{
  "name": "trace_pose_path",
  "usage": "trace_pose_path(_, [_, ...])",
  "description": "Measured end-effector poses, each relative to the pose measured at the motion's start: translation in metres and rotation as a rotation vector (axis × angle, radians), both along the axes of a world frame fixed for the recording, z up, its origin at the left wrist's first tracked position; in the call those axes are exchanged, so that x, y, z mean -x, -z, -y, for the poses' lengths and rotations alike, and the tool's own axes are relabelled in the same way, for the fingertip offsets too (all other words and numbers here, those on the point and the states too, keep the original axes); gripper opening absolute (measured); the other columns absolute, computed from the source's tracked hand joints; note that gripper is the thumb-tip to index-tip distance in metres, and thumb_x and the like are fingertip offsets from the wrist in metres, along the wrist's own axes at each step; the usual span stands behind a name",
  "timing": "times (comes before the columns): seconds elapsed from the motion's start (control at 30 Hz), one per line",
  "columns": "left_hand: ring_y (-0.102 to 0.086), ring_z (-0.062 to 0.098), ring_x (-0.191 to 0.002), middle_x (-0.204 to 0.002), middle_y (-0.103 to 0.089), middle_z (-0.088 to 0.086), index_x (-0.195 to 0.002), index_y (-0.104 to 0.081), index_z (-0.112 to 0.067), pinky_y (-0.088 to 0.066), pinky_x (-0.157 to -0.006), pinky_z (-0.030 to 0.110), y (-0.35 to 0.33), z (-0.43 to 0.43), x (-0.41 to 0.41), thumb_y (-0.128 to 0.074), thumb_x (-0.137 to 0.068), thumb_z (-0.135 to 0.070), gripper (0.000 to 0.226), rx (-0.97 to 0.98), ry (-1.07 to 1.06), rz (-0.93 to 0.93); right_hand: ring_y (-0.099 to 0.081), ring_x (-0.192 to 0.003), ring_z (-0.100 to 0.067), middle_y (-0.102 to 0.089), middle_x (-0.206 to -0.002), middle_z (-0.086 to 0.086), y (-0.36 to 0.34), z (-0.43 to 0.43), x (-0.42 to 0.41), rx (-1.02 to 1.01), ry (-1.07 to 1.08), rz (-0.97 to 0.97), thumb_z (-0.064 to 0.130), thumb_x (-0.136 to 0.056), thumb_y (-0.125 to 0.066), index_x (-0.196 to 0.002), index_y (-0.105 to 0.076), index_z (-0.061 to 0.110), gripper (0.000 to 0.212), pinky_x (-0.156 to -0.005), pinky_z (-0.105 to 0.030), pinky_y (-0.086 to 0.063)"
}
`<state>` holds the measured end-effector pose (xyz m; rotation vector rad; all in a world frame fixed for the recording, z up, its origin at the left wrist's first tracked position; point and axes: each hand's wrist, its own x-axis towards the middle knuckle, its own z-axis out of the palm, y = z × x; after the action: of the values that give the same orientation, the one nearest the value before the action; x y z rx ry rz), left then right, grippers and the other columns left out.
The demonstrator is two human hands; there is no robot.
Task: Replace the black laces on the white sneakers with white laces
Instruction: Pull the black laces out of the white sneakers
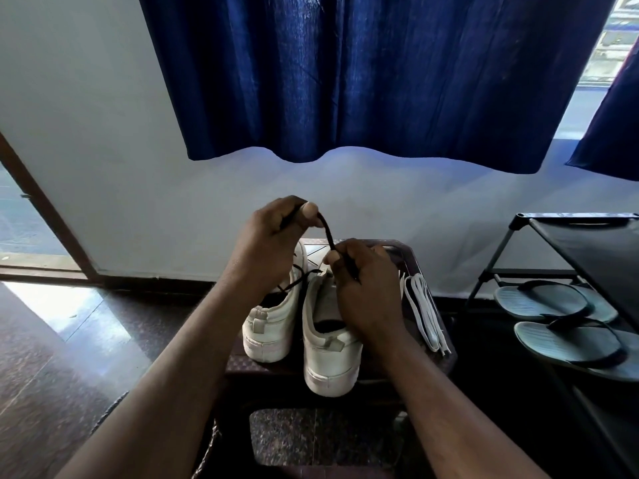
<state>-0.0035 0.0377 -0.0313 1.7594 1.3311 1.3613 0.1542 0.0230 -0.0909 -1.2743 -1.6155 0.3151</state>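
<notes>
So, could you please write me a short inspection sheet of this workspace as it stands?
Surface: dark stool top, standing on a dark speckled floor.
Job's things: left sneaker and right sneaker, both white, on the stool with heels toward the camera; black lace stretched between the hands; white laces bundled on the stool, right of the sneakers.
Clutter: nothing seen.
Grippers: left hand and right hand each pinch the black lace above the sneakers.
Cables: nothing seen.
Surroundings: shoe rack holding flip-flops on the right; blue curtain on the wall; doorway on the left.
</notes>
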Motion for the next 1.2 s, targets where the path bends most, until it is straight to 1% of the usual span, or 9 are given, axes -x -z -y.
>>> trace_pose_path(0.13, [-0.059, -0.004, -0.056, -0.088, -0.079, -0.004, -0.097, -0.070, -0.008, -0.039, -0.054, 0.014, -0.001, 0.003, -0.011, -0.049, -0.110, -0.027, 0.031, 0.040, -0.029, 0.196, -0.059, -0.091, -0.025, -0.070, -0.082, 0.006, 0.002, -0.005, -0.003, 0.077, -0.026, 0.029, 0.052, -0.092, -0.044, -0.089, -0.069, 0.022, 0.039, -0.081, -0.043, -0.050])
trace_pose_path(0.2, [-0.048, 0.004, -0.045, -0.088, -0.078, 0.007, -0.096, -0.064, -0.007, -0.035, -0.045, 0.016, -0.006, 0.005, -0.013, -0.044, -0.112, -0.030, 0.034, 0.131, 0.017, 0.409, -0.061, -0.092, -0.026, -0.071, -0.082, 0.006, 0.005, -0.007, -0.002, 0.104, -0.042, 0.020, 0.053, -0.090, -0.044, -0.087, -0.067, 0.024, 0.037, -0.082, -0.045, -0.052])
trace_pose_path(0.4, [-0.026, 0.009, -0.048, -0.057, -0.039, -0.005, -0.080, -0.059, -0.013, -0.022, -0.044, 0.023, -0.020, 0.009, -0.013, -0.046, -0.111, -0.034, 0.039, 0.084, 0.003, 0.637, -0.058, -0.088, -0.025, -0.069, -0.082, 0.009, 0.000, -0.003, 0.003, -0.036, 0.037, 0.049, 0.036, -0.098, -0.054, -0.082, -0.063, 0.023, 0.023, -0.077, -0.046, -0.050])
trace_pose_path(0.6, [-0.049, 0.003, -0.053, -0.062, -0.064, -0.008, -0.079, -0.075, -0.027, -0.038, -0.053, 0.020, -0.005, 0.000, 0.002, -0.069, -0.095, -0.050, 0.028, 0.047, -0.071, -0.276, -0.056, -0.084, -0.024, -0.066, -0.081, 0.006, -0.001, 0.007, 0.003, -0.274, 0.169, 0.007, 0.032, -0.101, -0.055, -0.083, -0.065, 0.016, 0.027, -0.076, -0.047, -0.045])
trace_pose_path(0.73, [-0.057, 0.003, -0.069, -0.078, -0.063, -0.009, -0.075, -0.070, -0.030, -0.037, -0.063, 0.020, -0.002, 0.003, 0.003, -0.062, -0.100, -0.042, 0.028, 0.063, 0.084, -0.535, -0.055, -0.088, -0.021, -0.066, -0.085, 0.007, 0.001, 0.004, 0.004, -0.219, 0.164, -0.040, 0.036, -0.102, -0.051, -0.085, -0.065, 0.017, 0.029, -0.075, -0.049, -0.046])
trace_pose_path(0.8, [-0.052, 0.006, -0.066, -0.086, -0.059, -0.003, -0.076, -0.064, -0.025, -0.037, -0.063, 0.026, -0.003, 0.001, 0.002, -0.059, -0.103, -0.034, 0.028, 0.011, 0.085, -0.401, -0.055, -0.089, -0.021, -0.065, -0.085, 0.009, 0.002, 0.001, 0.001, -0.153, 0.107, -0.031, 0.039, -0.102, -0.049, -0.086, -0.065, 0.018, 0.031, -0.076, -0.049, -0.047])
trace_pose_path(0.97, [-0.022, 0.008, -0.050, -0.082, -0.052, 0.002, -0.089, -0.056, -0.016, -0.022, -0.044, 0.022, -0.021, 0.011, -0.004, -0.050, -0.104, -0.042, 0.031, 0.114, 0.305, 0.578, -0.056, -0.095, -0.021, -0.068, -0.085, 0.012, 0.002, -0.003, -0.001, -0.009, -0.039, 0.013, 0.045, -0.098, -0.046, -0.085, -0.065, 0.022, 0.033, -0.083, -0.047, -0.049])
trace_pose_path(1.07, [-0.024, 0.008, -0.050, -0.077, -0.057, 0.000, -0.085, -0.048, -0.020, -0.025, -0.041, 0.019, -0.026, 0.011, 0.001, -0.041, -0.109, -0.043, 0.035, 0.178, 0.312, 0.749, -0.058, -0.096, -0.022, -0.071, -0.087, 0.010, 0.002, -0.004, 0.001, 0.040, 0.010, -0.009, 0.047, -0.097, -0.044, -0.083, -0.065, 0.021, 0.036, -0.084, -0.045, -0.049])
trace_pose_path(1.2, [-0.035, 0.010, -0.051, -0.062, -0.044, -0.008, -0.090, -0.050, -0.023, -0.034, -0.050, 0.028, -0.007, -0.002, 0.010, -0.060, -0.097, -0.056, 0.036, 0.038, -0.013, 0.069, -0.054, -0.089, -0.022, -0.064, -0.080, 0.008, 0.000, 0.004, 0.001, -0.169, 0.145, -0.035, 0.039, -0.102, -0.047, -0.081, -0.063, 0.018, 0.033, -0.077, -0.048, -0.046])
